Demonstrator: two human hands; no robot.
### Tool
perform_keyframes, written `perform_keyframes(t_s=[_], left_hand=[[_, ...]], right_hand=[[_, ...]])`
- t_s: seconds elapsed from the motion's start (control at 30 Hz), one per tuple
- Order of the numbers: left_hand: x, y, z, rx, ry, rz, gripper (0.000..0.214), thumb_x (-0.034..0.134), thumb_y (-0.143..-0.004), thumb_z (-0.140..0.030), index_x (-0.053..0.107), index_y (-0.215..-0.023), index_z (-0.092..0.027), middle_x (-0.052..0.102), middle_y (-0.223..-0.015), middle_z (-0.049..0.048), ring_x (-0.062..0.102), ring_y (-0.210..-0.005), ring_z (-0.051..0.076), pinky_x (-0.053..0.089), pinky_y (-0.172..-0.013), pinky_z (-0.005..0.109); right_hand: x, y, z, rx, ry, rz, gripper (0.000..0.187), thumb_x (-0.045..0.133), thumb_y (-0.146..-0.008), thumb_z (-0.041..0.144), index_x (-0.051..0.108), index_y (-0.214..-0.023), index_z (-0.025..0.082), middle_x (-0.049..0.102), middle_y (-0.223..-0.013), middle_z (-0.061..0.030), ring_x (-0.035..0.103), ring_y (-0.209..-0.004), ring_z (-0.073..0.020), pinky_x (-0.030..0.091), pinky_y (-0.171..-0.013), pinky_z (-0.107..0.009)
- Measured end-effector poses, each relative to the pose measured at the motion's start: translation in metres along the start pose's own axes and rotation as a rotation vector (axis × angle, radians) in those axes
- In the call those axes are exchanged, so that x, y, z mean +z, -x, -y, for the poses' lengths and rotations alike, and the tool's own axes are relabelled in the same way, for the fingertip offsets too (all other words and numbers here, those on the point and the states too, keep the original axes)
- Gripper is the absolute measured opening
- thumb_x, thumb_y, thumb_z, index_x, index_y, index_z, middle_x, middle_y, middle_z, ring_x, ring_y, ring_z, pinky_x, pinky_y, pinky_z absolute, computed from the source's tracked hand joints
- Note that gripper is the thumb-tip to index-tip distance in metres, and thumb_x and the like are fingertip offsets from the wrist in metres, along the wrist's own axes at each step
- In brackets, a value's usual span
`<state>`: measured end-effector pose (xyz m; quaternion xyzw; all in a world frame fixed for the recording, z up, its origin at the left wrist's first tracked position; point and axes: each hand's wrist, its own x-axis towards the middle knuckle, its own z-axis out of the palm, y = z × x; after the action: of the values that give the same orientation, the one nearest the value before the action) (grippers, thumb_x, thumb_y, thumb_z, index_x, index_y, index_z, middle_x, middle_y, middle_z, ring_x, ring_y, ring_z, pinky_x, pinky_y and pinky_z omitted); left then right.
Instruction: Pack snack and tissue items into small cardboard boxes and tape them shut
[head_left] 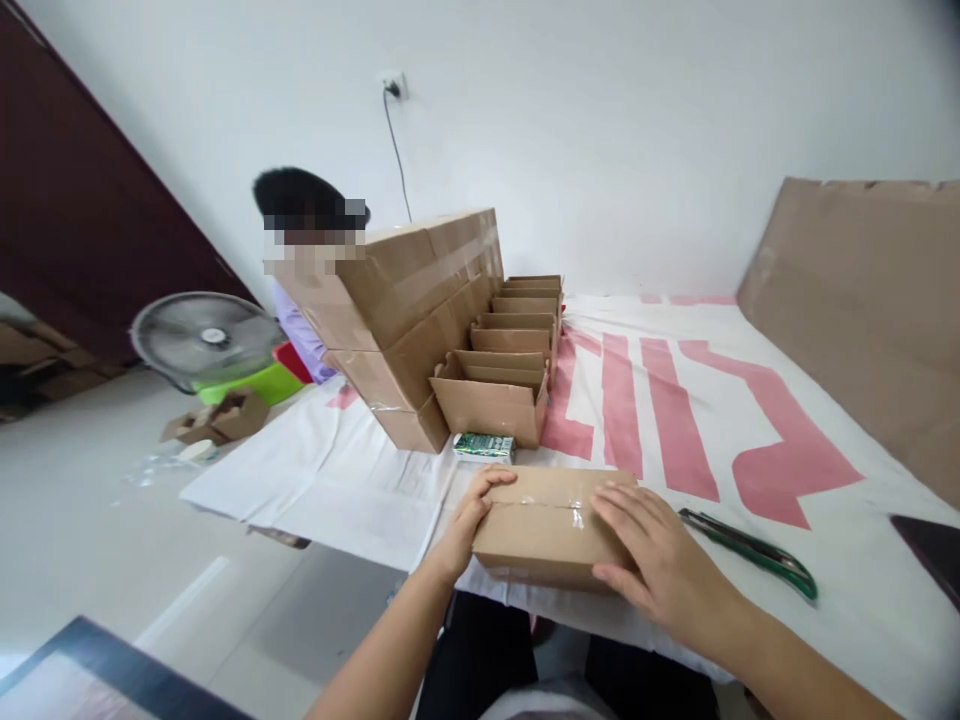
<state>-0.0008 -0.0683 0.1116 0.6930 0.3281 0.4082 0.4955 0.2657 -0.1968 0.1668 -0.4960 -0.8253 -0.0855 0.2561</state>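
Note:
A closed cardboard box [547,535] lies at the table's front edge, with clear tape along its top seam. At its left end my left hand [472,520] grips it, fingers curled over the top edge. My right hand [649,550] clasps the right end, fingers across the top and thumb against the front side. To the right of the box lies a green utility knife [750,550]. Just behind the box is a small green-and-white carton [484,447].
Stacked taped boxes [420,330] stand at the left, beside a row of open-topped boxes [491,395]. A white cloth with red markings [682,430] covers the table. A large cardboard sheet [862,310] leans at right. Behind the stack sits another person [300,330], near a fan [210,335].

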Motion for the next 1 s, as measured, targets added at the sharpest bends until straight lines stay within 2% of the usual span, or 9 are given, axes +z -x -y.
perform_keyframes(t_s=[0.1,0.2,0.4,0.53,0.63,0.73,0.87,1.0], left_hand=[[0.000,0.001,0.000,0.007,-0.003,0.010,0.043,0.043,-0.087,-0.047,0.064,-0.114,-0.021,0.055,-0.128,0.0103,0.044,-0.129,0.034,0.029,-0.113,0.049],[0.000,0.001,-0.002,0.022,-0.015,0.020,0.043,0.043,-0.088,-0.047,0.063,-0.114,-0.021,0.054,-0.129,0.0107,0.043,-0.129,0.033,0.027,-0.114,0.050],[0.000,0.004,-0.007,0.040,0.000,0.029,0.044,0.044,-0.089,-0.049,0.064,-0.116,-0.021,0.055,-0.130,0.0108,0.042,-0.132,0.034,0.025,-0.116,0.053],[0.001,0.011,-0.007,-0.055,0.099,-0.009,0.055,0.048,-0.090,-0.054,0.054,-0.134,-0.023,0.048,-0.147,0.0106,0.035,-0.142,0.034,0.021,-0.119,0.053],[0.002,0.016,-0.009,-0.128,0.219,-0.028,0.067,0.050,-0.090,-0.057,0.038,-0.148,-0.025,0.039,-0.157,0.0105,0.029,-0.147,0.033,0.019,-0.121,0.052],[0.003,0.019,-0.012,-0.131,0.233,-0.040,0.072,0.049,-0.090,-0.061,0.032,-0.150,-0.027,0.033,-0.161,0.0103,0.023,-0.150,0.031,0.016,-0.123,0.050],[0.006,0.026,-0.014,-0.049,0.119,-0.086,0.072,0.048,-0.088,-0.067,0.036,-0.147,-0.028,0.034,-0.158,0.0108,0.025,-0.148,0.033,0.023,-0.119,0.051],[0.009,0.034,-0.017,0.048,-0.111,-0.213,0.060,0.057,-0.085,-0.062,0.048,-0.133,-0.027,0.042,-0.141,0.0109,0.036,-0.137,0.034,0.033,-0.111,0.050]], right_hand=[[0.024,-0.004,-0.001,-0.024,0.103,0.005,0.064,0.066,-0.086,0.047,0.051,-0.138,0.012,0.060,-0.139,-0.0167,0.055,-0.128,-0.0338,0.043,-0.106,-0.054],[0.036,-0.001,-0.005,-0.036,0.144,0.009,0.069,0.066,-0.085,0.049,0.048,-0.142,0.014,0.056,-0.145,-0.0147,0.052,-0.132,-0.0322,0.039,-0.109,-0.052],[0.034,0.006,-0.007,-0.064,0.153,-0.007,0.068,0.064,-0.086,0.044,0.044,-0.145,0.017,0.056,-0.145,-0.0131,0.053,-0.130,-0.0313,0.036,-0.110,-0.049],[0.028,0.011,-0.005,-0.050,0.085,-0.100,0.060,0.063,-0.088,0.046,0.049,-0.140,0.021,0.062,-0.137,-0.0117,0.055,-0.126,-0.0319,0.041,-0.105,-0.050],[0.024,0.017,-0.003,0.072,0.004,-0.196,0.057,0.061,-0.090,0.045,0.046,-0.140,0.022,0.057,-0.138,-0.0132,0.054,-0.127,-0.0335,0.047,-0.101,-0.050],[0.025,0.027,-0.002,0.252,-0.060,-0.285,0.052,0.055,-0.092,0.044,0.044,-0.140,0.023,0.048,-0.143,-0.0155,0.051,-0.129,-0.0358,0.051,-0.099,-0.053],[0.035,0.043,-0.006,0.441,-0.145,-0.355,0.054,0.053,-0.092,0.046,0.042,-0.140,0.025,0.047,-0.144,-0.0164,0.054,-0.126,-0.0374,0.054,-0.098,-0.056],[0.045,0.060,-0.010,0.607,-0.375,-0.366,0.052,0.055,-0.091,0.047,0.043,-0.138,0.027,0.058,-0.132,-0.0149,0.067,-0.109,-0.0303,0.063,-0.082,-0.040]])
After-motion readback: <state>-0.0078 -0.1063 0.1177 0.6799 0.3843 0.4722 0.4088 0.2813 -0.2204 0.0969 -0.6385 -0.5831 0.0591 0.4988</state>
